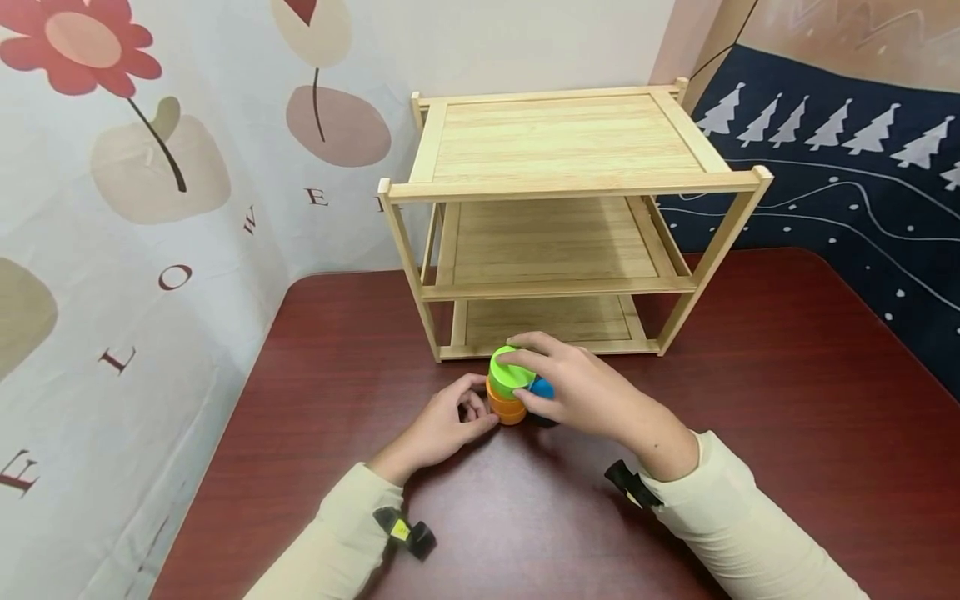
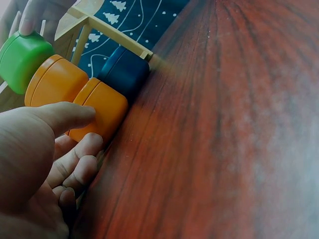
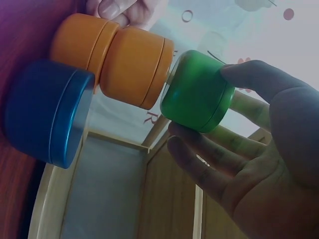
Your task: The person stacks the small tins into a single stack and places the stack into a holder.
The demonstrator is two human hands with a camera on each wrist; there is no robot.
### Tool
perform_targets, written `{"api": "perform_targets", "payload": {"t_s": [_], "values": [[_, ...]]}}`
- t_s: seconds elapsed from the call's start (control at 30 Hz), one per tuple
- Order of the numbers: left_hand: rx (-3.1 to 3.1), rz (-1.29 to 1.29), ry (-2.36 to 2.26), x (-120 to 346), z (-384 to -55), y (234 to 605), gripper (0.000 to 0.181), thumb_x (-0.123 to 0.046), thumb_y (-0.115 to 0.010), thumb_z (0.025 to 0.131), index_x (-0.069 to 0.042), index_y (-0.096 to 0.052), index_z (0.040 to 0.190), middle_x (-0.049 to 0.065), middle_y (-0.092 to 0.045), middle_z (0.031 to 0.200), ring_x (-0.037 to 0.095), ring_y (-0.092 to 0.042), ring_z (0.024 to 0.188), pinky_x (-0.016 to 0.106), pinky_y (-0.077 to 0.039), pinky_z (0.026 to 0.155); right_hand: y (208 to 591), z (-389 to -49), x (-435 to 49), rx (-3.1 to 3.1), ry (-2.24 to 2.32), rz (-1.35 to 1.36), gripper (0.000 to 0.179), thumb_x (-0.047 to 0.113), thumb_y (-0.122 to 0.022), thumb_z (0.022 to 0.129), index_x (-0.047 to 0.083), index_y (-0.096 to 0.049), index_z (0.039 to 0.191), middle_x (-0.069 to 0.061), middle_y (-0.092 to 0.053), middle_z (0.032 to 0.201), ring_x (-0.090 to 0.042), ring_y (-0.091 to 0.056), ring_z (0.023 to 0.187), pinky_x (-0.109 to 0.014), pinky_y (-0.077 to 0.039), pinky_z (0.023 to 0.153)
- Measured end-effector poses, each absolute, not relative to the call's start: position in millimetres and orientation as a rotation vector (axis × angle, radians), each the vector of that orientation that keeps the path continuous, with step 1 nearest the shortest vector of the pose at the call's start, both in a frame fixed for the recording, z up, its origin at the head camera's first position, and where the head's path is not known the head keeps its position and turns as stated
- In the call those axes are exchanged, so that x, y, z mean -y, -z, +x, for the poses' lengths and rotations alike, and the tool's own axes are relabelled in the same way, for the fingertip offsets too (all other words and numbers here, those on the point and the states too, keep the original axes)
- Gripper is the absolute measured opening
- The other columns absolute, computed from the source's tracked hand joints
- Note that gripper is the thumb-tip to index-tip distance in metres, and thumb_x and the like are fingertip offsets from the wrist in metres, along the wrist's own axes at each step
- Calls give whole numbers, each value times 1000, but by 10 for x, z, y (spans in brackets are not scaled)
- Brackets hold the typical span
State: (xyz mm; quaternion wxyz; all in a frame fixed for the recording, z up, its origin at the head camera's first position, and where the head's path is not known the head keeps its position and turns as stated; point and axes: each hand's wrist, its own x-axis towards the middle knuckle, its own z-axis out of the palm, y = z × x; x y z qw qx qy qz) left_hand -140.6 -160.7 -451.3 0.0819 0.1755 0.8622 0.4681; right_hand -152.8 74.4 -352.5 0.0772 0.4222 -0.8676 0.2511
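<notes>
Two orange tins are stacked on the table: the lower orange tin stands on the tabletop and the upper orange tin sits on it. My left hand holds the lower one at its side between thumb and fingers. Over the stack, my right hand grips a green tin with thumb and fingers around its rim. The right wrist view shows a narrow gap between the green and the upper orange tin. Beside the stack stands a blue tin, partly hidden by my right hand in the head view.
A three-tier wooden shelf stands on the dark red table just behind the tins. Patterned cloths hang at the left and right.
</notes>
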Motion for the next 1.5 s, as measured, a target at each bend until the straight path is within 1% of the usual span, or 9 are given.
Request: {"api": "perform_targets", "payload": {"t_s": [0.27,0.63,0.83,1.07,1.27,1.5], "values": [[-2575,521,-1400,1604,-1406,4512,50,-21,-74,91,-7,-53,134,-2,-65,85,8,-56,74,21,-47,68,3533,-1534,-738,2614,-752,1266,39,19,-74,89,14,-67,127,-11,-60,135,-19,-70,92,-32,-58,78],[-2582,507,-1368,1600,-1418,4520,49,-19,-74,91,-10,-53,134,-5,-64,83,7,-56,73,21,-47,67,3570,-1531,-730,2628,-738,1263,39,20,-73,90,15,-66,128,-10,-60,136,-18,-70,90,-31,-58,77],[-2581,506,-1373,1595,-1417,4517,50,-19,-74,91,-8,-53,135,-4,-64,83,8,-56,73,21,-47,67,3577,-1534,-725,2625,-737,1271,39,20,-73,90,15,-66,128,-11,-59,137,-19,-71,93,-32,-58,79],[-2574,491,-1363,1602,-1408,4513,49,-20,-73,91,-9,-52,134,-4,-63,84,9,-56,73,21,-47,67,3591,-1540,-716,2605,-732,1286,37,19,-73,90,15,-67,126,-12,-60,136,-19,-71,92,-33,-58,78],[-2580,497,-1362,1611,-1412,4523,48,-20,-74,91,-10,-53,133,-4,-63,83,9,-56,73,21,-47,67,3592,-1541,-707,2591,-735,1295,38,19,-74,90,14,-67,126,-12,-60,137,-21,-71,98,-33,-58,81],[-2580,505,-1365,1607,-1417,4535,48,-21,-74,91,-10,-53,133,-4,-63,83,8,-56,72,21,-47,66,3548,-1514,-746,2632,-716,1265,44,22,-74,90,15,-64,132,-9,-57,141,-25,-68,110,-39,-57,87]]}}
